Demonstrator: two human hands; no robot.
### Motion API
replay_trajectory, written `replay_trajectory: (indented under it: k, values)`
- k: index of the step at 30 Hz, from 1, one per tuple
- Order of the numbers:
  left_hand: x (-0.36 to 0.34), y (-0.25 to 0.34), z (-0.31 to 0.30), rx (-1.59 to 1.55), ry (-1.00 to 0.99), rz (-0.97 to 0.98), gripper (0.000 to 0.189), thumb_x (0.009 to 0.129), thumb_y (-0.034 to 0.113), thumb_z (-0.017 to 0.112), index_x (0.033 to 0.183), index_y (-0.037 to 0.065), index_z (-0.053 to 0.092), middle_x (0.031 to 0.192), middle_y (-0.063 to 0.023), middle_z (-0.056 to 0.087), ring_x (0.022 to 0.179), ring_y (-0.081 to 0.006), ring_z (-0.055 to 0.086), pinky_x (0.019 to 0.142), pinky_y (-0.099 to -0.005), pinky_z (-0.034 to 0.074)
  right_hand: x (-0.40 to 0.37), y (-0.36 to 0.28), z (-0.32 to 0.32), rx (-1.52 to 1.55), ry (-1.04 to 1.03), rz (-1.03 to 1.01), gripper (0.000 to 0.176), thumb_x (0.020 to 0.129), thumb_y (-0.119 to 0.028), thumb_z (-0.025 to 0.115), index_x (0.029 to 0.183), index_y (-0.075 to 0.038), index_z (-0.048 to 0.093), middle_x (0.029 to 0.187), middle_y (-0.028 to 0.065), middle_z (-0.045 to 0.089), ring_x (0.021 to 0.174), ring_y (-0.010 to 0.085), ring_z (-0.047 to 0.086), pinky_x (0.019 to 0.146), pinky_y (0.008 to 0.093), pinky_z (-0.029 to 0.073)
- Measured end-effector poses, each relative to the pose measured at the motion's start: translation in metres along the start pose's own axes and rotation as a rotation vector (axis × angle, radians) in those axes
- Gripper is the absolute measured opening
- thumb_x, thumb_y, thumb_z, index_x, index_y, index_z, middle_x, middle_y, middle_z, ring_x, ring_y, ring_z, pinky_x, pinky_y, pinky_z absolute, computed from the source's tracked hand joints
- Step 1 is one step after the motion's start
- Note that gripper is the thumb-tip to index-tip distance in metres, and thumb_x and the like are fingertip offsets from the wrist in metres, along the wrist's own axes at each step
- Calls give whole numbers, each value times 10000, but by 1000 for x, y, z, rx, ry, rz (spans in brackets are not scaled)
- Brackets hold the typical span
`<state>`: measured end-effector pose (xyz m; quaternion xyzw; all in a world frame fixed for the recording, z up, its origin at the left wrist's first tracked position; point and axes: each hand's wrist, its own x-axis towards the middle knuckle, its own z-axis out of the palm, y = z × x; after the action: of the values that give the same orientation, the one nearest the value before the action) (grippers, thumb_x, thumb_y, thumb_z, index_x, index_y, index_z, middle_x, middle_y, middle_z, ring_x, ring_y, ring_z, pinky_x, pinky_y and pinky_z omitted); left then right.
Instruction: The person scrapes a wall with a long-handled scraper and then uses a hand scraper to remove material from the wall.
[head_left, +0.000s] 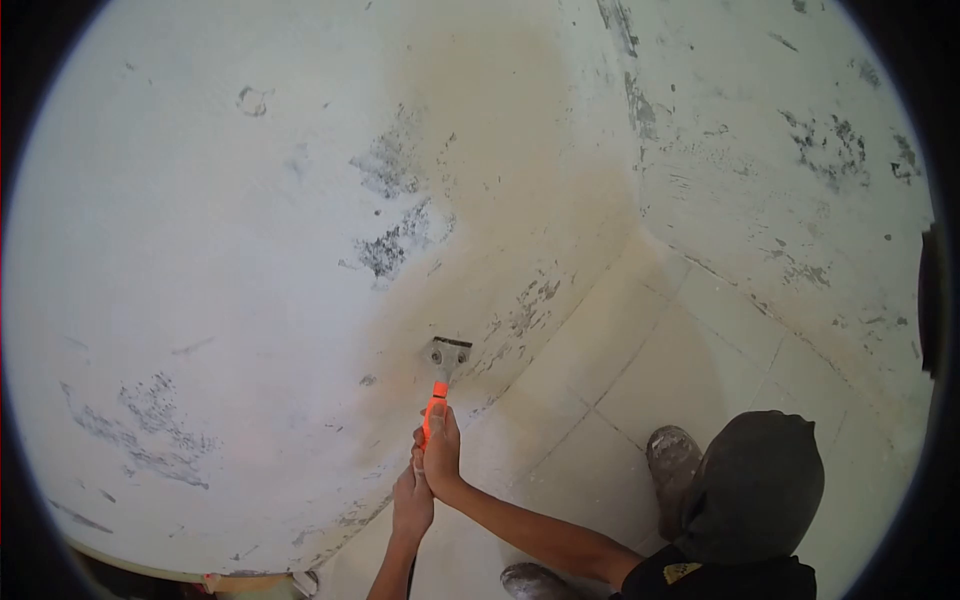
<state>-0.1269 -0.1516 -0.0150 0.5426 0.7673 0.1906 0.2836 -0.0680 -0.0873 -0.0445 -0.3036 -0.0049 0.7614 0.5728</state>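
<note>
Scuffed pale wall [230,240], far L, w/ grey marks [160,430] low down and darker patches [390,240] nearer ctr.; assorted items [210,582], too dim to ID, sit at btm L edge. Just R of those, a worker's L hand [412,498] is closed around the lower grip of an orange-handled scraper [437,408], w/ the R hand [441,455] clasped just above it, touching. The scraper's metal head [450,352] is angled up at the wall's beige, damp-looking area [490,270], beside flecked grey marks; whether the blade touches can't be told. R of the hands, pale floor tiles [620,370] w/ dark joints meet the wall along a slanting line. Dusty shoe [540,580] at btm, another [675,455] farther R, next to dk. grey fabric [755,485] and a black shirt [740,580]. Second marked wall [800,150], upper R; dark obj. [930,300], unclear, at far R edge.
</note>
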Motion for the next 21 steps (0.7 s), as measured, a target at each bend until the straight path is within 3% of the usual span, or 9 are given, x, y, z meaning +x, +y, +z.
replay_trajectory:
  k: [5,11,13,17,19,21]
  values:
    - [8,-25,-4,-20,30,2,691,1057,524,302,1022,-95,606,691,-143,544,677,-230,504,653,-401,426,2,12,9,48,27,-77,346,1054,-447,403,1038,-106,456,676,5,433,442,73,333,374,248,278]
    - [18,-6,-5,-7,59,104,701,1060,518,261,1144,-91,599,820,-235,647,786,-338,629,737,-453,460,12,1,11,41,53,-129,347,1056,-443,394,1036,-105,467,664,8,442,440,74,355,373,242,291]
    - [33,17,-3,110,-70,54,707,1059,522,238,1248,-70,577,970,-277,678,923,-377,660,825,-458,474,21,-15,9,58,50,-152,352,1052,-453,399,1029,-111,474,659,6,445,439,74,354,374,240,296]
    - [23,-1,13,57,-52,57,696,1060,516,240,1293,-62,551,989,-304,660,931,-402,646,847,-448,476,15,-2,-6,-6,44,-153,362,1044,-468,416,998,-117,491,658,0,454,437,74,356,376,241,296]
    - [6,-6,21,-88,108,153,682,1062,502,253,1279,-70,554,941,-328,635,888,-437,625,826,-453,476,20,-4,-5,-99,39,-178,366,1042,-472,419,988,-118,494,660,-1,457,435,74,356,376,241,294]
    - [14,1,18,-133,52,120,665,1064,491,265,1330,-63,521,1003,-331,638,929,-424,631,840,-435,480,18,-8,-7,-38,65,-130,357,1044,-459,422,978,-117,497,665,-1,462,435,74,354,379,243,293]
